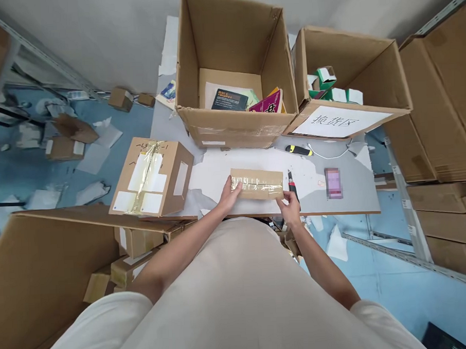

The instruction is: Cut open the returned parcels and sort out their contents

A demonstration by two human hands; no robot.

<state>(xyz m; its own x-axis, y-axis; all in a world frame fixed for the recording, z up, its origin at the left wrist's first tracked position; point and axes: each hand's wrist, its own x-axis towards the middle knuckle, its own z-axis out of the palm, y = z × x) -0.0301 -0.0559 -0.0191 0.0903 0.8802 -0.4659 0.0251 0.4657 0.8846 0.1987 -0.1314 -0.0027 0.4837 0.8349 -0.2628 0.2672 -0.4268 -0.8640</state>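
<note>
A small flat cardboard box (259, 190) with clear tape along its top is between my hands, near the front edge of the table. My left hand (229, 196) grips its left end, thumb on top. At its lower right corner, the fingers of my right hand (289, 208) are closed on the box edge. Just beside the right hand lies a red and black utility knife (291, 183), its lower end close to my fingers. A yellow and black utility knife (299, 150) rests farther back on the table.
Behind stand a big open carton (234, 125) with books and another carton (354, 118) with green-white boxes. A taped parcel (174, 172) sits at left on the table (358, 202). A pixelated pink item (334, 183) lies right. Below left, a large carton (47, 265) holds several parcels.
</note>
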